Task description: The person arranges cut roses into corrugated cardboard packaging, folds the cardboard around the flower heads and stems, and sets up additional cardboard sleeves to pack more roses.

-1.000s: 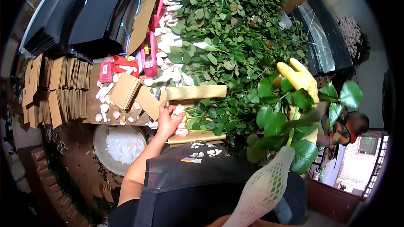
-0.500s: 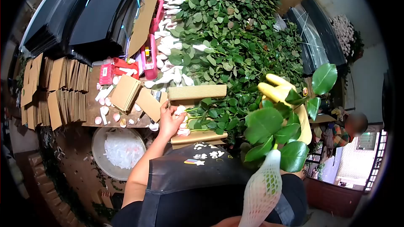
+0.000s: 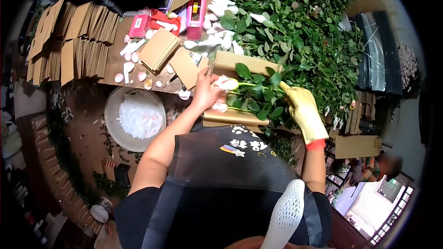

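Observation:
My bare left hand (image 3: 206,91) is closed at the pale pink rose heads (image 3: 226,83), over an opened cardboard wrap (image 3: 247,61). My right hand (image 3: 302,110), in a yellow glove with a red cuff, is closed around the leafy stem end of a rose (image 3: 259,86) lying in the wrap. Its fingertips are partly hidden by leaves. The wrap's lower flap (image 3: 235,118) lies against my dark apron (image 3: 230,157). A white mesh sleeve (image 3: 287,210) without visible leaves stands out in front of my chest.
Leafy rose stems (image 3: 300,32) with white-netted heads cover the far table. Left are cardboard pieces (image 3: 159,50), a pink tape dispenser (image 3: 195,18) and stacked cardboard (image 3: 85,60). A tub of white nets (image 3: 135,119) stands below. Another person (image 3: 380,168) is at right.
My gloved hand has brought the rose from near my chest down into the wrap, its head beside my left hand. The mesh sleeve now shows no rose in it. The view has shifted.

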`<action>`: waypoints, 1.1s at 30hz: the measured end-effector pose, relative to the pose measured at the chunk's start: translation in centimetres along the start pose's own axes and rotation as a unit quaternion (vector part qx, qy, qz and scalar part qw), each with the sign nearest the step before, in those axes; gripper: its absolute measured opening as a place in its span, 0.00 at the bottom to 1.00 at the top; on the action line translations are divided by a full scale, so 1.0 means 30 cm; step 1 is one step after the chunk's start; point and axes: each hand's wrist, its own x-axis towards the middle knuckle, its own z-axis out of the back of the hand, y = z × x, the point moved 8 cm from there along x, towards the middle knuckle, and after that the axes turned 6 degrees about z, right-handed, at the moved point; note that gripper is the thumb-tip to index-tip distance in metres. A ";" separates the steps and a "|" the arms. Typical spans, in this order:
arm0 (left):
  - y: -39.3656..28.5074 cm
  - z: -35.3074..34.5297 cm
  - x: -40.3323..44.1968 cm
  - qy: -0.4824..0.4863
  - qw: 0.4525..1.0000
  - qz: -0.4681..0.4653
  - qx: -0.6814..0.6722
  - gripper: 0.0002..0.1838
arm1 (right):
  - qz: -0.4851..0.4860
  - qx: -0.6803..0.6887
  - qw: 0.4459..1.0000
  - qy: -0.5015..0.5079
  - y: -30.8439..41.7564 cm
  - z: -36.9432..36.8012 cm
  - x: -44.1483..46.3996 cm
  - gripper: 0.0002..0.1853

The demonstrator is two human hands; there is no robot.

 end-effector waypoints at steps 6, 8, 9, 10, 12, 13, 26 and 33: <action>0.013 -0.006 -0.003 -0.003 0.998 0.026 -0.051 0.21 | -0.008 -0.039 0.999 0.001 -0.110 -0.228 0.048 0.18; 0.007 0.000 -0.004 -0.008 0.999 0.026 -0.035 0.21 | -0.051 -0.081 0.992 0.084 -0.139 -0.312 0.062 0.16; 0.005 -0.001 -0.006 -0.011 0.999 0.025 -0.030 0.21 | -0.071 -0.101 0.984 0.126 -0.153 -0.349 0.063 0.16; 0.003 0.001 -0.006 -0.015 0.999 0.023 -0.025 0.21 | -0.086 -0.105 0.979 0.149 -0.172 -0.380 0.073 0.15; 0.002 0.003 -0.004 -0.016 0.999 0.026 -0.021 0.20 | -0.116 -0.114 0.967 0.194 -0.188 -0.409 0.093 0.15; 0.000 0.002 -0.004 -0.016 0.999 0.027 -0.019 0.20 | -0.105 -0.116 0.971 0.182 -0.171 -0.379 0.095 0.16; -0.029 -0.002 -0.007 0.003 1.000 0.015 -0.007 0.20 | 0.052 0.233 0.970 -0.036 0.354 -0.040 0.261 0.21; -0.003 -0.006 0.004 0.027 0.999 0.009 0.017 0.22 | -0.048 -0.044 0.996 0.057 0.258 -0.357 0.361 0.12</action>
